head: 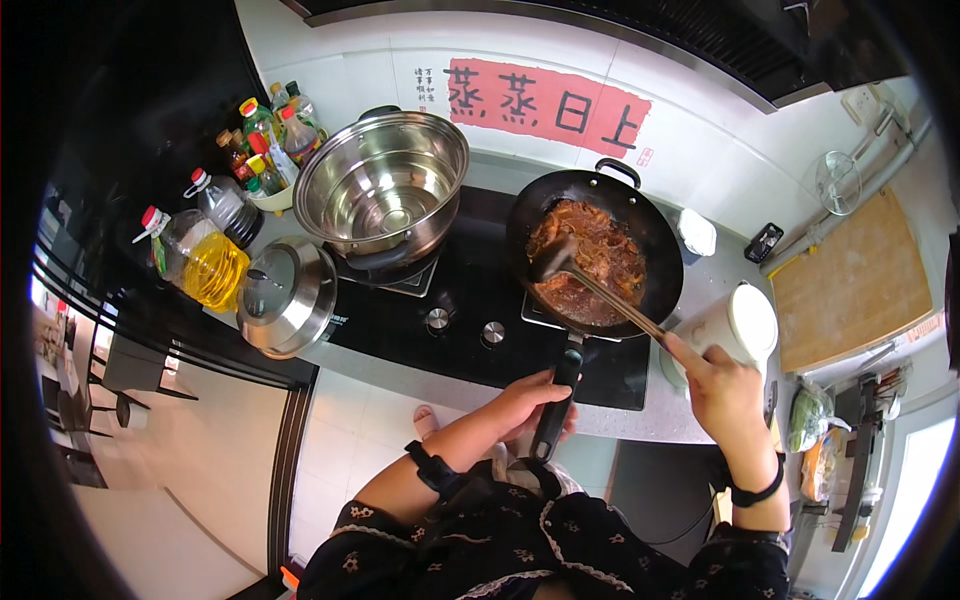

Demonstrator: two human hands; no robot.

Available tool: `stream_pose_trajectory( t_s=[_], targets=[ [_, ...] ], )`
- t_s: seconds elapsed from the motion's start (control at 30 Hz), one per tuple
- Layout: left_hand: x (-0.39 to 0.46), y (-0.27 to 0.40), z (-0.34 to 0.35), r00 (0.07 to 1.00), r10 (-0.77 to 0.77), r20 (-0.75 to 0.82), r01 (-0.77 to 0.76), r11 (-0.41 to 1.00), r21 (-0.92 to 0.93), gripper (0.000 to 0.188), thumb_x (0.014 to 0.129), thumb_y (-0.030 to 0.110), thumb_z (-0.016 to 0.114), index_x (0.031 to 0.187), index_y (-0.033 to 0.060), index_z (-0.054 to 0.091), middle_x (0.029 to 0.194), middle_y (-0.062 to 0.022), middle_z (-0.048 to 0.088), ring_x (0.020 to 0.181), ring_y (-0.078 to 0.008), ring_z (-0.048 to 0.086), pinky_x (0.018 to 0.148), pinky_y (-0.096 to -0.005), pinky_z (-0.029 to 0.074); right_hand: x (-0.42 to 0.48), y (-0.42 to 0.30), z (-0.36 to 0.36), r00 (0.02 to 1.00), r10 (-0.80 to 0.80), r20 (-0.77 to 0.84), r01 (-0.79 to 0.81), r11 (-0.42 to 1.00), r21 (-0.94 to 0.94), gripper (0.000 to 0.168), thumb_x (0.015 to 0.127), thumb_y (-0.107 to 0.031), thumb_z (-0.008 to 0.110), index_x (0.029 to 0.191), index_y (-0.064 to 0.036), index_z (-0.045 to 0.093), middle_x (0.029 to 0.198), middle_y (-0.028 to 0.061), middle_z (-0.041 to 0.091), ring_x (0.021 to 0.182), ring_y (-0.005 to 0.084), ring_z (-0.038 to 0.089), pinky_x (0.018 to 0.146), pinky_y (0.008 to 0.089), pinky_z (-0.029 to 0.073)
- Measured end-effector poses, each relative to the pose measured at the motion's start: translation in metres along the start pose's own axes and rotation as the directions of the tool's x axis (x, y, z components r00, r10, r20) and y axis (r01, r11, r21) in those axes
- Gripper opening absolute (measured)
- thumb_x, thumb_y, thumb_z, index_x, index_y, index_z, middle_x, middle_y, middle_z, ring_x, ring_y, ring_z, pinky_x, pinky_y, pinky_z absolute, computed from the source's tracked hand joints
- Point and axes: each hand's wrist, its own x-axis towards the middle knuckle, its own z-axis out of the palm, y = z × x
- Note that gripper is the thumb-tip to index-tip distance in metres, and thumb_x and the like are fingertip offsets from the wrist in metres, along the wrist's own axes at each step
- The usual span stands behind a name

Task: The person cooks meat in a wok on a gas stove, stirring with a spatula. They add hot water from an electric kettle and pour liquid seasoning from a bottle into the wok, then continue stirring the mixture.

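Observation:
My left hand (536, 405) is wrapped around the black handle (559, 401) of a dark wok (660, 247). The wok sits over the right burner of a black glass gas hob (480, 285). Inside it lies brown, saucy food (600, 232), with what look like pieces of meat; the exact kind is not plain. My right hand (720, 386) grips the shaft of a long-handled cooking turner (611, 296). The turner's broad head rests on the left part of the food, and its shaft crosses the wok's near right rim.
A steel pot (382, 180) stands on the left burner, beside a tilted glass-and-steel lid (289, 296). Oil bottles (214, 266) and condiment bottles (270, 142) stand at the left. To the right are a white lidded canister (724, 330), a small white-lidded box (697, 232) and a wooden board (855, 285).

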Motion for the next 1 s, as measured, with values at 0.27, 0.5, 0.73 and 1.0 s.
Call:
stream_pose_trajectory(
  t_s=[0.27, 0.5, 0.73, 1.0],
  targets=[
    [0.036, -0.038, -0.006, 0.968, 0.123, 0.221, 0.016, 0.843, -0.538, 0.030, 0.091, 0.026, 0.052, 0.115, 0.0074, 0.049, 0.086, -0.0065, 0.055, 0.066, -0.0152, 0.055, 0.054, -0.0282, 0.046, -0.063, -0.014, 0.055, 0.855, 0.518, -0.022, -0.395, 0.677, 0.621, 0.054, 0.073, 0.003, 0.064, 0.124, -0.014, 0.057, 0.103, 0.0171, 0.064, 0.094, 0.0303, 0.063, 0.082, 0.0315, 0.046],
    [-0.013, 0.026, -0.058, 0.783, 0.464, -0.414, -0.462, 0.880, 0.110, 0.041, 0.091, 0.034, 0.054, 0.121, 0.0066, 0.046, 0.099, -0.0145, 0.060, 0.083, -0.0255, 0.063, 0.071, -0.0413, 0.055, -0.047, -0.025, 0.092, 0.803, 0.591, 0.076, -0.577, 0.740, 0.344, 0.063, 0.075, -0.001, 0.065, 0.132, -0.023, 0.049, 0.099, 0.0140, 0.062, 0.090, 0.0322, 0.061, 0.077, 0.0386, 0.048],
    [-0.077, 0.134, -0.116, 0.371, 0.731, -0.572, -0.847, 0.519, 0.114, 0.022, 0.089, 0.022, 0.060, 0.097, 0.0037, 0.051, 0.092, -0.0120, 0.060, 0.084, -0.0243, 0.062, 0.079, -0.0415, 0.054, -0.030, -0.044, 0.099, 0.880, 0.469, 0.072, -0.441, 0.754, 0.486, 0.064, 0.082, -0.008, 0.060, 0.141, -0.018, 0.035, 0.108, 0.0212, 0.058, 0.097, 0.0375, 0.057, 0.082, 0.0423, 0.046],
    [-0.108, 0.152, -0.148, 0.434, 0.751, -0.497, -0.801, 0.575, 0.170, 0.017, 0.089, 0.017, 0.060, 0.094, 0.0019, 0.054, 0.087, -0.0100, 0.063, 0.075, -0.0244, 0.065, 0.073, -0.0393, 0.056, -0.030, -0.102, 0.013, 0.888, 0.442, -0.127, -0.160, 0.555, 0.816, 0.051, 0.088, -0.006, 0.052, 0.138, -0.005, 0.039, 0.126, 0.0158, 0.053, 0.110, 0.0228, 0.054, 0.091, 0.0342, 0.043]
  ],
)
